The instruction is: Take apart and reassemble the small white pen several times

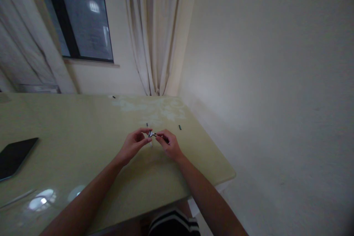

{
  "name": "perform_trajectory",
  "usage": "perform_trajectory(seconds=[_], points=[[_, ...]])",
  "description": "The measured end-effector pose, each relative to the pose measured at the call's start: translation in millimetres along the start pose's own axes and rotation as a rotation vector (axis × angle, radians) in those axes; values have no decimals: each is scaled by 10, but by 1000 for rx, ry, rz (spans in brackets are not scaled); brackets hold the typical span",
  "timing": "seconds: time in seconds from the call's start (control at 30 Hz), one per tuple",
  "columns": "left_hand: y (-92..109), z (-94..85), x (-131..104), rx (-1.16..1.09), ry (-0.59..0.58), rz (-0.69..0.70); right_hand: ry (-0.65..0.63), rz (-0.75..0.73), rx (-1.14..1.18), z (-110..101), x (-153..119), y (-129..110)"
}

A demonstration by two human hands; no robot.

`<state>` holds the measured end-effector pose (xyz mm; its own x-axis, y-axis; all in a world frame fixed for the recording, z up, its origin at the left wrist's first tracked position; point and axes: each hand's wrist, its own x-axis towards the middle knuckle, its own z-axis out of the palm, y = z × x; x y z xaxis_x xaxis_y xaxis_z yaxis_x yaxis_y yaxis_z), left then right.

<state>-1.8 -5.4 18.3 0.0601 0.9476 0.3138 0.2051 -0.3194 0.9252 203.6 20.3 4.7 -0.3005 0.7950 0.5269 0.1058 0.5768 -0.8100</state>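
Note:
Above the table, my left hand (pixel 134 142) pinches a small dark and silver piece (pixel 151 134) between thumb and forefinger. My right hand (pixel 169 143) is closed at the right end of that piece, fingertips almost meeting those of the left. Something thin and dark runs under the right fingers, too small to name. Beyond the left fingertips shows the grey tip of a slim stick-like thing (pixel 147 124), its middle hidden by the hand. To the right of my right hand lies a small dark strip (pixel 180 127).
The glossy yellowish table (pixel 83 125) ends at a rounded right corner beside the wall. A dark flat tablet-like slab (pixel 16 158) lies at the left. A pale thin rod (pixel 18 198) is near the front left, and a tiny dark bit (pixel 114 97) sits at the far edge.

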Motion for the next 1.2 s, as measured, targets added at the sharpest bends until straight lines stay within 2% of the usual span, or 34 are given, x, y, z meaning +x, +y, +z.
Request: perform_trajectory(seconds=[0.13,0.27,0.43,0.6,0.87,1.03,1.2], points=[[-22,21,-10,11,-20,-15,-36,15,-3,-11,-6,40],[-16,22,-13,-12,-17,4,17,54,15,-38,1,82],[-47,9,-12,5,-3,-8,-40,43,17,-7,-12,36],[-73,11,-1,-11,-27,-28,-37,32,75,5,-19,29],[-52,53,2,-15,44,7,-15,22,38,3,-16,31],[-52,78,9,-5,1,18,-46,15,4,-45,-5,83],[-63,79,20,43,23,28,28,37,-14,-38,10,123]])
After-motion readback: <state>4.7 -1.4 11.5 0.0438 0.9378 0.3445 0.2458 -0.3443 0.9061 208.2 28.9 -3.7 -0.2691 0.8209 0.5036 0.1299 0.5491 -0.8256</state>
